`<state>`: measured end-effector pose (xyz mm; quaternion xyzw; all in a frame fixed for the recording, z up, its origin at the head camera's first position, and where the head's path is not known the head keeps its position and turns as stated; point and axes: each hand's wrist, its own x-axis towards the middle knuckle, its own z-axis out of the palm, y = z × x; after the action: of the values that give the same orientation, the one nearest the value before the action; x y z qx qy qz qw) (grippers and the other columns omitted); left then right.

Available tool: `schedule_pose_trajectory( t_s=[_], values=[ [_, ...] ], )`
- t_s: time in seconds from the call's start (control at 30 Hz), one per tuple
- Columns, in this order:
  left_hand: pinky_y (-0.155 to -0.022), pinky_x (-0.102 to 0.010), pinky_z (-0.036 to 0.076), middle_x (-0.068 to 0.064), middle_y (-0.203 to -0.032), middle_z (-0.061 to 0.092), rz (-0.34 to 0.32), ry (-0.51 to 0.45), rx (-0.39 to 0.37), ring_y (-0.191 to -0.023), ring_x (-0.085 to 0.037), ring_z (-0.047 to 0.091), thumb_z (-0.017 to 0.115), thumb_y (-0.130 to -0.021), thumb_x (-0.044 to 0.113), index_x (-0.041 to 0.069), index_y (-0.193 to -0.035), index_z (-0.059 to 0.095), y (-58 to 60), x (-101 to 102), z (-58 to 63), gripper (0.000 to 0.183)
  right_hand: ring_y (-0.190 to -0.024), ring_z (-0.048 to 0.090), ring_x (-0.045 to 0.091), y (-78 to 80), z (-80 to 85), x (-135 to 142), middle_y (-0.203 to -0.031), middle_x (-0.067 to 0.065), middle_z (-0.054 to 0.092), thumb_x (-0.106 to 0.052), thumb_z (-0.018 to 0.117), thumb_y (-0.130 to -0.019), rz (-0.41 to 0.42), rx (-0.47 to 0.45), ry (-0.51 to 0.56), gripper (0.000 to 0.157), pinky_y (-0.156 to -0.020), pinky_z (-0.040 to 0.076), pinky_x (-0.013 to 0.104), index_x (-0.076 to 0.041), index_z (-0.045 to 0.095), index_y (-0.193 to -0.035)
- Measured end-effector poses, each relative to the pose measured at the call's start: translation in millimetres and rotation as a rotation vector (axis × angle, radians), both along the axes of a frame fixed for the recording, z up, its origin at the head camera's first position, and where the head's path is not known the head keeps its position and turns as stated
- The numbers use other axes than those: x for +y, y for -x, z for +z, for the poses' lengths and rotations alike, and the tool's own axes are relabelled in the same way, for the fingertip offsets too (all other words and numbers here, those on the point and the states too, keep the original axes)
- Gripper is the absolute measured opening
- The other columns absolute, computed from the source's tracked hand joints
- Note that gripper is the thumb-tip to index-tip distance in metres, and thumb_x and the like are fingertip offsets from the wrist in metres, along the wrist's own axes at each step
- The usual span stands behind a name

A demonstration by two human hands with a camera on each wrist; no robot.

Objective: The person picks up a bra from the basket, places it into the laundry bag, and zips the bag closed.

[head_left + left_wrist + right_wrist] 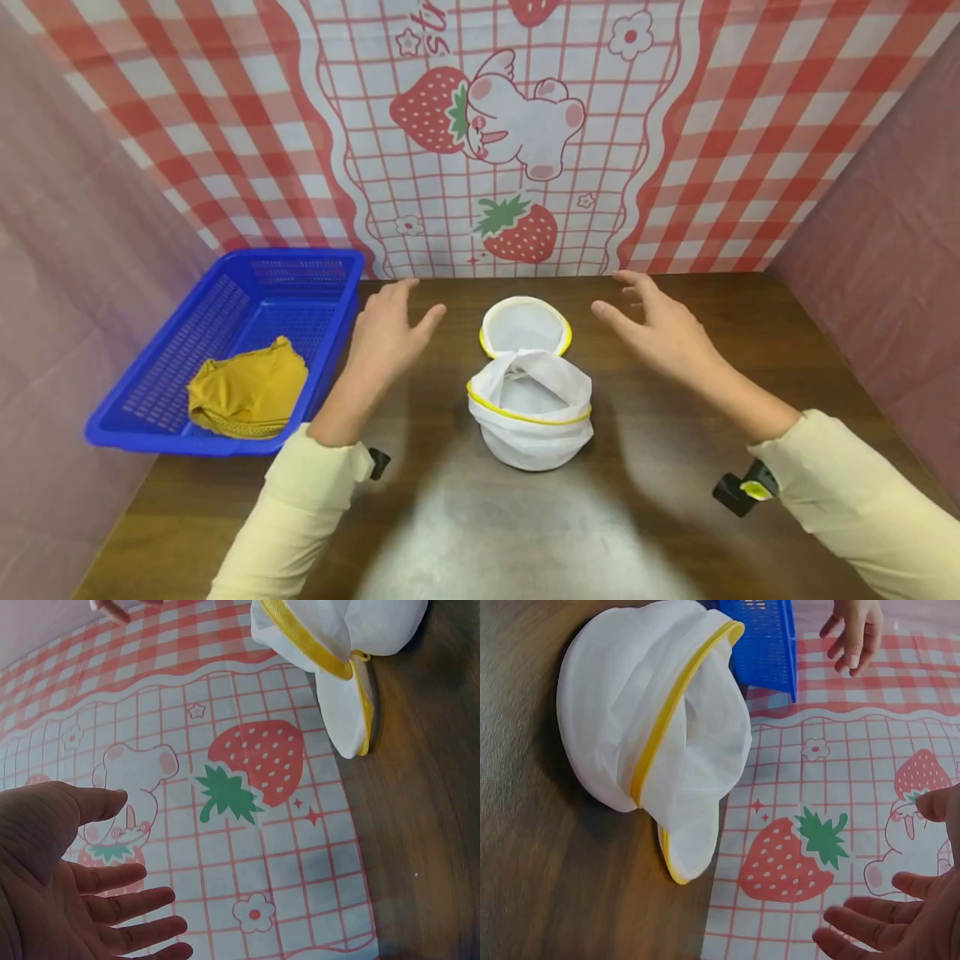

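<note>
A white mesh laundry bag [532, 442] with a yellow zipper stands unzipped on the wooden table, its round lid [525, 327] flipped back toward the wall. My left hand [386, 333] hovers to the left of the bag, fingers spread and holding nothing. On the other side, my right hand [663, 329] is raised with its fingers extended, also bare. In the right wrist view, the bag [622, 712] shows its opening facing the patterned cloth. A mustard-yellow folded garment [251, 390] lies inside the blue basket [180, 446] at the left.
Behind the table hangs a red and white checked cloth [615, 225] with strawberry and bunny prints. Pinkish fabric [877, 208] closes off both sides. The blue basket stands at the table's left edge, close beside my left forearm.
</note>
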<state>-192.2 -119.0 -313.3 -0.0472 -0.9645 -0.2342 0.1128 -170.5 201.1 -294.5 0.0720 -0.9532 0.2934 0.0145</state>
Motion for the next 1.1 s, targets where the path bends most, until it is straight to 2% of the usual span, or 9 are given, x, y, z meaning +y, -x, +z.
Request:
schedule_pose_trajectory(
  t_s=[0.17, 0.4, 0.57, 0.77, 0.97, 1.1],
  values=[
    [-0.098, -0.050, 0.039, -0.019, -0.127, 0.055, 0.009, -0.041, 0.004, -0.119, -0.037, 0.049, 0.056, -0.090, 0.044, 0.005, -0.132, 0.048, -1.7, -7.3, 3.0, 0.057, -0.114, 0.054, 0.033, -0.1, 1.1, 0.0, -0.128, 0.020, 0.055, -0.055, 0.050, -0.090, -0.020, -0.081, 0.141, 0.065, -0.087, 0.045, 0.049, -0.010, 0.040, -0.136],
    [-0.099, -0.049, 0.038, -0.020, -0.124, 0.057, 0.008, -0.100, 0.006, -0.118, -0.037, 0.049, 0.056, -0.091, 0.040, 0.002, -0.127, 0.052, -1.9, -20.8, 5.0, 0.052, -0.110, 0.056, 0.032, -0.9, -2.2, 3.0, -0.126, 0.020, 0.056, -0.052, 0.052, -0.090, -0.028, -0.122, 0.187, 0.061, -0.082, 0.048, 0.040, -0.007, 0.046, -0.131],
    [-0.100, -0.049, 0.037, -0.020, -0.122, 0.058, 0.026, -0.128, 0.016, -0.118, -0.037, 0.049, 0.056, -0.091, 0.037, 0.000, -0.125, 0.053, -4.6, -33.1, 6.8, 0.050, -0.094, 0.059, 0.026, -2.1, -8.0, 4.7, -0.119, 0.020, 0.060, -0.048, 0.054, -0.091, -0.023, -0.150, 0.221, 0.059, -0.071, 0.050, 0.027, -0.004, 0.048, -0.129],
    [-0.100, -0.048, 0.037, -0.023, -0.121, 0.058, 0.059, -0.156, 0.048, -0.117, -0.038, 0.051, 0.057, -0.091, 0.034, -0.002, -0.122, 0.054, -8.7, -49.0, 5.4, 0.047, -0.096, 0.059, 0.025, -4.0, -16.2, 8.6, -0.112, 0.019, 0.059, -0.050, 0.054, -0.090, -0.022, -0.186, 0.251, 0.060, -0.070, 0.053, 0.029, -0.004, 0.048, -0.128],
    [-0.098, -0.048, 0.038, -0.025, -0.118, 0.059, 0.102, -0.197, 0.081, -0.113, -0.038, 0.053, 0.058, -0.091, 0.030, -0.004, -0.119, 0.055, -13.9, -65.8, 2.7, 0.044, -0.097, 0.060, 0.027, -4.8, -23.2, 10.0, -0.108, 0.018, 0.061, -0.046, 0.055, -0.091, -0.015, -0.193, 0.260, 0.054, -0.066, 0.053, 0.027, -0.004, 0.052, -0.124],
    [-0.097, -0.049, 0.039, -0.025, -0.118, 0.058, 0.112, -0.208, 0.065, -0.113, -0.038, 0.053, 0.057, -0.092, 0.033, -0.003, -0.120, 0.055, -19.1, -74.7, 0.1, 0.045, -0.097, 0.059, 0.026, -5.4, -25.8, 10.4, -0.108, 0.017, 0.061, -0.046, 0.056, -0.090, -0.014, -0.198, 0.261, 0.054, -0.066, 0.053, 0.026, -0.004, 0.052, -0.124]
  ],
)
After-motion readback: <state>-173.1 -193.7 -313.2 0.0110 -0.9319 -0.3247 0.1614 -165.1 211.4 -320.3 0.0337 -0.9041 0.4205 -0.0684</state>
